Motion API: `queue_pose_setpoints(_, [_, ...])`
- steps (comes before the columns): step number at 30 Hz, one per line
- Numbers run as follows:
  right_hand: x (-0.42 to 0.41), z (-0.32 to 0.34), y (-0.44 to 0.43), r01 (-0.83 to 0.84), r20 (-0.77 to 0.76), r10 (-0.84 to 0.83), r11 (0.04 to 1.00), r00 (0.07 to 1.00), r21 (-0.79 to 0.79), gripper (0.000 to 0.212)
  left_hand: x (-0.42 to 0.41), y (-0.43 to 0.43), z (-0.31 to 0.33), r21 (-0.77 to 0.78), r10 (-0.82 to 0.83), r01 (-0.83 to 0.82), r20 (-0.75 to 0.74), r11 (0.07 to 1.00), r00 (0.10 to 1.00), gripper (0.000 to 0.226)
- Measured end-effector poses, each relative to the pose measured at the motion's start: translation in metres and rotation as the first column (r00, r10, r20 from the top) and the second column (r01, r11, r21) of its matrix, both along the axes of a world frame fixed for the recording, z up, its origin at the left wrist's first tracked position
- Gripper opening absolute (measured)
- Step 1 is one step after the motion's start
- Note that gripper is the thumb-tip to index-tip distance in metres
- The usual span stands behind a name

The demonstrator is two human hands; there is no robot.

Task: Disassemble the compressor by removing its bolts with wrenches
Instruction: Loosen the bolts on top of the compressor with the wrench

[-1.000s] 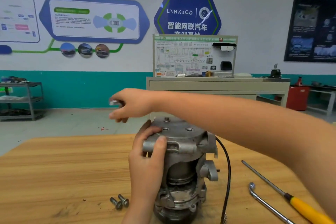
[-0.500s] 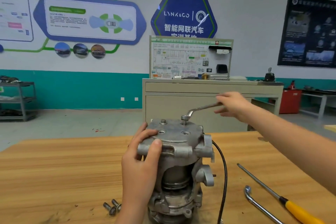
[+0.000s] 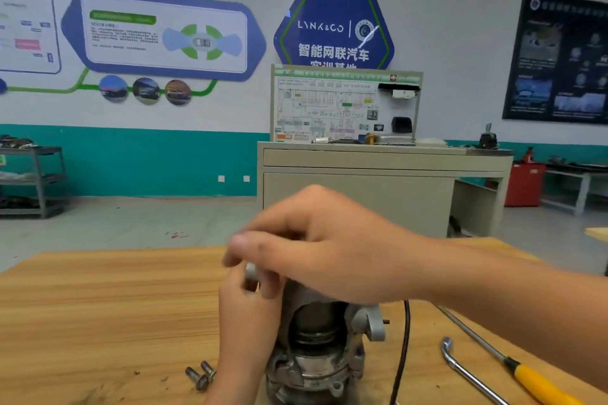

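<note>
- So, the desk (image 3: 98,306) carries the compressor (image 3: 316,339) upright at 6 o'clock; its bolted top is hidden, so the bolts left cannot be counted.
- Right hand (image 3: 329,250) covers that top, fingers curled round the end of a silver wrench (image 3: 251,271); loosening seems underway.
- Left hand (image 3: 243,322) grips the compressor at its 9 o'clock.
- Two bolts (image 3: 200,375) lie freed at its 8 o'clock.
</note>
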State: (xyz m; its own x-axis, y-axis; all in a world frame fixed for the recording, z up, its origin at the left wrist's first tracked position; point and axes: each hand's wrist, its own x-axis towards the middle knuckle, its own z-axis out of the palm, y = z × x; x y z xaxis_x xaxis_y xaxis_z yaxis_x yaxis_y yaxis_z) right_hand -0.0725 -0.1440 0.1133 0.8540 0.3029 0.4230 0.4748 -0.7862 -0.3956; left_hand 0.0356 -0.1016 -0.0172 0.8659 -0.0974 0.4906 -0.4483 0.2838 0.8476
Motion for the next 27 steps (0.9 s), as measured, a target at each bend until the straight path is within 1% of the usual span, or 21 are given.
queue_pose_setpoints(1, [-0.026,-0.003,-0.016,0.034,0.022,-0.035,0.997,0.999,0.067,0.023,-0.001,-0.001,0.0,-0.025,-0.037,0.037,0.003,0.999,0.999,0.016])
queue_pose_setpoints(3, [-0.06,-0.01,-0.046,0.175,0.106,-0.197,0.967,0.975,0.185,0.024,-0.006,0.0,0.003,-0.087,-0.102,0.102,0.01,0.991,0.995,0.019])
queue_pose_setpoints(4, [-0.067,-0.012,-0.06,0.266,0.148,-0.298,0.943,0.943,0.201,0.027,-0.009,0.001,0.006,-0.1,-0.116,0.116,0.012,0.988,0.993,0.02])
queue_pose_setpoints(6, [-0.068,-0.012,-0.091,0.447,0.166,-0.467,0.883,0.869,0.145,0.038,-0.01,0.002,0.006,-0.12,-0.131,0.132,0.021,0.984,0.991,0.02])
queue_pose_setpoints(7, [-0.064,-0.01,-0.107,0.552,0.13,-0.558,0.83,0.82,0.082,0.039,-0.01,0.003,0.006,-0.125,-0.133,0.134,0.022,0.983,0.991,0.021])
queue_pose_setpoints(9, [-0.048,-0.007,-0.144,0.731,0.007,-0.731,0.681,0.682,-0.043,0.036,-0.01,0.002,0.005,-0.128,-0.137,0.138,0.019,0.982,0.99,0.022])
queue_pose_setpoints(10, [-0.036,-0.007,-0.163,0.79,-0.057,-0.793,0.609,0.607,-0.065,0.033,-0.01,0.002,0.005,-0.135,-0.137,0.139,0.019,0.981,0.99,0.022])
queue_pose_setpoints(12, [-0.006,-0.01,-0.192,0.866,-0.122,-0.863,0.498,0.49,-0.046,0.031,-0.011,0.001,0.005,-0.144,-0.143,0.145,0.026,0.979,0.989,0.024])
queue_pose_setpoints(14, [0.031,-0.009,-0.201,0.903,-0.15,-0.896,0.428,0.419,-0.038,0.038,-0.011,0.001,0.007,-0.14,-0.143,0.146,0.029,0.979,0.989,0.023])
queue_pose_setpoints(16, [0.069,-0.004,-0.194,0.906,-0.165,-0.902,0.415,0.398,-0.082,0.043,-0.011,0.002,0.008,-0.129,-0.138,0.14,0.019,0.982,0.99,0.021])
queue_pose_setpoints(19, [0.123,0.008,-0.161,0.849,-0.164,-0.872,0.488,0.462,-0.204,0.032,-0.012,0.002,0.007,-0.122,-0.117,0.122,0.04,0.985,0.992,0.024])
queue_pose_setpoints(20, [0.137,0.012,-0.145,0.816,-0.168,-0.851,0.525,0.497,-0.244,0.029,-0.013,0.003,0.008,-0.12,-0.111,0.116,0.05,0.986,0.993,0.023])
queue_pose_setpoints(21, [0.151,0.014,-0.126,0.768,-0.163,-0.815,0.579,0.557,-0.272,0.027,-0.013,0.003,0.008,-0.118,-0.104,0.11,0.056,0.987,0.993,0.021])
queue_pose_setpoints(22, [0.159,0.014,-0.104,0.703,-0.153,-0.754,0.653,0.639,-0.284,0.028,-0.013,0.003,0.008,-0.115,-0.1,0.105,0.047,0.988,0.994,0.017])
queue_pose_setpoints(24, [0.16,0.008,-0.053,0.533,-0.093,-0.575,0.799,0.813,-0.279,0.038,-0.011,0.003,0.007,-0.089,-0.102,0.104,0.03,0.991,0.994,0.014])
queue_pose_setpoints(25, [0.152,0.003,-0.029,0.449,-0.034,-0.476,0.849,0.879,-0.277,0.04,-0.01,0.003,0.007,-0.089,-0.097,0.1,0.035,0.991,0.995,0.015])
queue_pose_setpoints(26, [0.14,-0.003,-0.008,0.368,0.045,-0.371,0.886,0.927,-0.283,0.037,-0.009,0.004,0.007,-0.089,-0.08,0.084,0.044,0.993,0.996,0.017])
queue_pose_setpoints(27, [0.123,-0.008,0.009,0.294,0.118,-0.272,0.919,0.955,-0.262,0.029,-0.007,0.004,0.008,-0.067,-0.048,0.051,0.049,0.996,0.998,0.021])
